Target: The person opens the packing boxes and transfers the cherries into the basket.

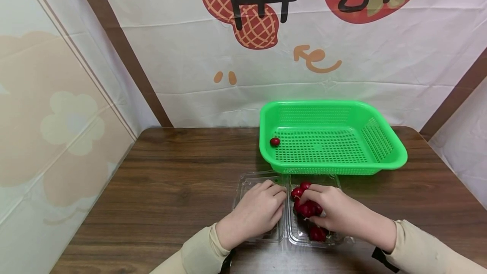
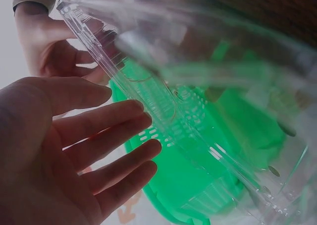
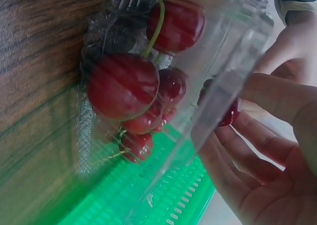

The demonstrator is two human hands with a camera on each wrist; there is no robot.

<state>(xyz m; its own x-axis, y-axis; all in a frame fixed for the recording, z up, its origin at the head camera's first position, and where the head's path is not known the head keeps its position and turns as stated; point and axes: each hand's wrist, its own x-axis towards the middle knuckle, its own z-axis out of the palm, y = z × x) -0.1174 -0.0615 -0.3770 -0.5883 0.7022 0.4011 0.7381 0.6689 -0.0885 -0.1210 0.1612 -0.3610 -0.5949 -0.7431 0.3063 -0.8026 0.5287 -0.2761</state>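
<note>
A clear hinged plastic box lies unfolded on the table, several dark red cherries in its right half. My right hand reaches over that half, and a cherry is pinched between its thumb and fingers, partly behind the plastic wall in the right wrist view. Over the clear left half, the lid, is my left hand. In the left wrist view its fingers are loosely extended beside the plastic edge and hold nothing. Some cherry stems show.
Just behind the box stands a green perforated basket with one cherry at its left end. The brown wood-grain table reaches back to a printed cloth.
</note>
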